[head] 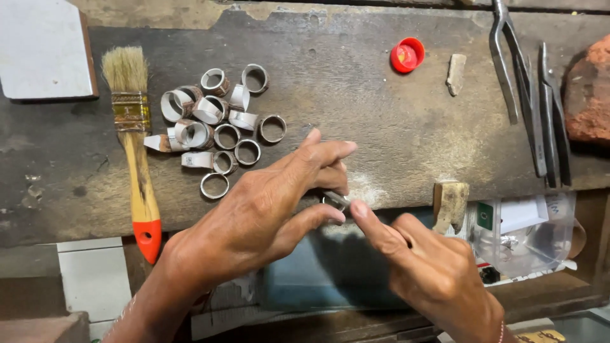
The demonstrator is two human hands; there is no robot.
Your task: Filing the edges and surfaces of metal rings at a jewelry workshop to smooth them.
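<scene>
Head view, your left hand: your left hand [267, 209] reaches in from the lower left, thumb and fingers pinching a small metal ring [333, 200] at the front edge of the workbench [381, 114]
Head view, your right hand: your right hand [426, 267] comes up from the lower right, forefinger stretched out with its tip touching the ring; whether its other fingers grip anything, I cannot tell
Ring position: it sits between your two hands, just beside the left fingertips, so the left hand is the nearer one and carries it
Ring axis: mostly hidden by your fingers; its lean cannot be told
Ring pile: a cluster of similar rings [216, 121] lies up and to the left of your hands, apart from them
Brush: a paintbrush [135, 146] lies lengthwise left of the pile
Far right: long metal tongs [530, 95] and a red cap [407, 54] rest well apart from your hands
</scene>
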